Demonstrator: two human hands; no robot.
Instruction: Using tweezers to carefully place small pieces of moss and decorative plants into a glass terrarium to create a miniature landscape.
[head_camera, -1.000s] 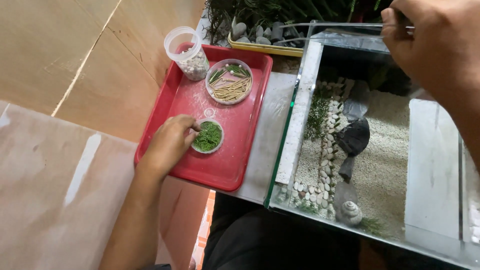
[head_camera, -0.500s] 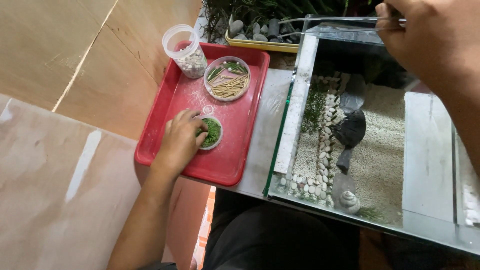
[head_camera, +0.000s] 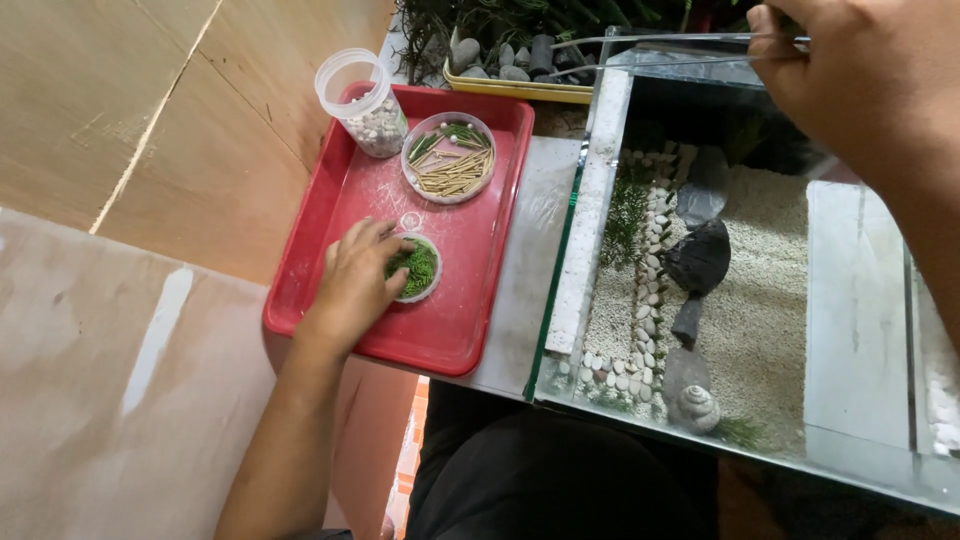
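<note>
Wooden floor, red tray (head_camera: 330, 300) beside glass tank (head_camera: 760, 300). Left hand (head_camera: 355, 280) fingers together in small dish of green plant bits (head_camera: 418, 268) on tray. Right hand (head_camera: 870, 80) pinches long metal tweezers (head_camera: 650, 42) over tank's far edge. Dish of sticks (head_camera: 450, 160) and pebble cup (head_camera: 365, 100) at tray's far end.

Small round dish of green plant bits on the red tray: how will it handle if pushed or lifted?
The small round dish looks shallow and clear, so probably light and apt to slide on the smooth red tray. Its loose green filling could spill if tipped. The left hand rests against it.
</note>
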